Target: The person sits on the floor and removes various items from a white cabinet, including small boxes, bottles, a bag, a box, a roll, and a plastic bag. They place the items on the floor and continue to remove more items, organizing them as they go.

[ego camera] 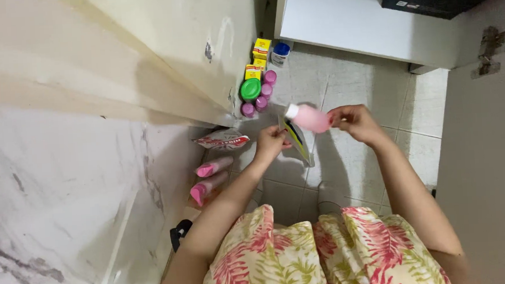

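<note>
My right hand grips a small pink bottle with a white cap, held sideways with the cap pointing left. My left hand holds the edge of an open pouch with yellow, dark and clear parts. The bottle's cap end hovers just above the pouch's mouth. Both hands are over the tiled floor, in front of my floral dress.
Against the wall stand several pink-capped bottles, a green-lidded jar, yellow boxes and a blue-capped bottle. Two pink tubes and a white packet lie left. A white cabinet stands behind; a marble counter is left.
</note>
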